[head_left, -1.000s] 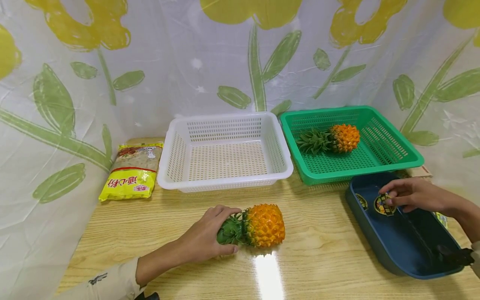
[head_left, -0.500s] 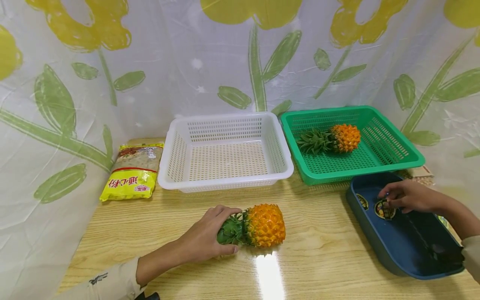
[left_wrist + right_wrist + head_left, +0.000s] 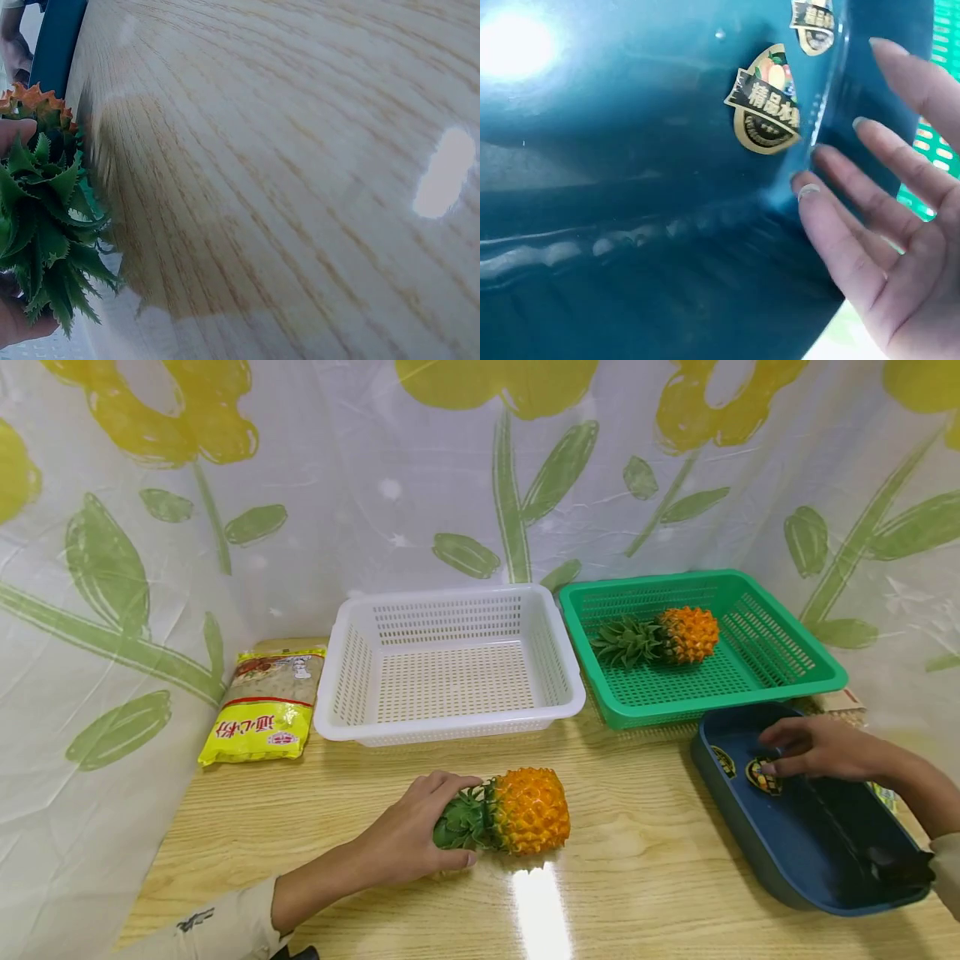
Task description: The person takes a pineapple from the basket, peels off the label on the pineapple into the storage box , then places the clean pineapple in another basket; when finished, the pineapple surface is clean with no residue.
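Observation:
My left hand (image 3: 412,831) grips a small orange pineapple (image 3: 531,810) by its green leafy crown, and the fruit lies on its side on the wooden table. In the left wrist view the crown (image 3: 49,232) shows between thumb and fingers. My right hand (image 3: 832,749) is over the far end of a dark blue basin (image 3: 817,843). In the right wrist view its fingers are spread and loosely bent, with nothing between them. Just beyond the fingertips are a black and gold sticker (image 3: 763,105) and a second similar sticker (image 3: 814,24) in the basin.
A white basket (image 3: 450,731) stands at the back. Right of it is a green basket (image 3: 720,693) with another pineapple (image 3: 688,635) inside. A yellow food packet (image 3: 262,710) lies at the back left. A flowered cloth (image 3: 322,485) hangs behind.
The right hand has shifted slightly within the basin, and its fingertips have moved a little around the sticker. The left hand and its pineapple have stayed in place.

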`<state>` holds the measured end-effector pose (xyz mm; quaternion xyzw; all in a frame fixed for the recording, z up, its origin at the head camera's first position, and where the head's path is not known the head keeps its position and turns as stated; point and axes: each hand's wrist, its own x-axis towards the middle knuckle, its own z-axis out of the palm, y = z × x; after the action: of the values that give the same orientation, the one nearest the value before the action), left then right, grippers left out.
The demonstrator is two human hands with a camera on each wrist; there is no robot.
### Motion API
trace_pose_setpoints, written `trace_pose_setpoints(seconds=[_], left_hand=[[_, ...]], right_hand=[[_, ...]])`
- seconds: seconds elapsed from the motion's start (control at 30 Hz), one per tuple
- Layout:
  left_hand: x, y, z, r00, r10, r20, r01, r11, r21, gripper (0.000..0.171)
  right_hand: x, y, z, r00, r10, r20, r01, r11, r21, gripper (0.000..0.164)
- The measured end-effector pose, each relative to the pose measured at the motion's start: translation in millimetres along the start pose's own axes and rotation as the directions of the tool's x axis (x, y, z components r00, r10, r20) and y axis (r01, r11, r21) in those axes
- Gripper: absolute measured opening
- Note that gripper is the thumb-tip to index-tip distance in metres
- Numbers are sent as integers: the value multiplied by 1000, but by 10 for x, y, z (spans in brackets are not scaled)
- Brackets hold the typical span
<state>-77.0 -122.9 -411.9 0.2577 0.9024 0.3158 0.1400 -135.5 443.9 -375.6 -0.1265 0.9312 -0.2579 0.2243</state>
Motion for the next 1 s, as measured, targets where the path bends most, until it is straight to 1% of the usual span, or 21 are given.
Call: trace_pose_setpoints(seconds=[0.1,0.23,0.37,0.5,0.57,0.63,0.77,0.9,1.0], left_hand=[[2,1,-2,1000,-4,-1,4,1000,-2,83],[1,5,-5,1000,-12,2,12,1000,-11,83],[5,3,-2,1000,-21,9,21,1000,-17,84],[16,-4,-3,1000,-24,11,24,999,-22,83],[21,-7,-4,1000,-25,9,25,999,-24,83],[25,-11,-3,1000,-27,5,27,999,-20,83],[26,-19,0,1000,-25,-3,25,1000,-14,84],[33,-30,-2,1000,-19,-1,19,1000,-17,84],[41,-41,1,1000,-17,4,17,1000,-19,83]], right_hand=[[-13,-13,-18,999,-35,-40,35,999,-15,50],[-23,-74,-34,995,-45,-94,43,999,-15,49],[-36,-178,-53,992,-38,-119,45,998,53,50],[-49,-291,-64,983,-97,-155,115,986,117,45],[-51,-358,-67,976,-138,-171,160,979,123,43],[-52,-443,-72,970,-168,-176,191,973,126,41],[-46,-668,-71,964,-204,-173,226,967,118,41],[-24,-897,-38,951,-258,-170,278,954,110,42],[1,-1063,15,945,-286,-157,308,940,144,42]])
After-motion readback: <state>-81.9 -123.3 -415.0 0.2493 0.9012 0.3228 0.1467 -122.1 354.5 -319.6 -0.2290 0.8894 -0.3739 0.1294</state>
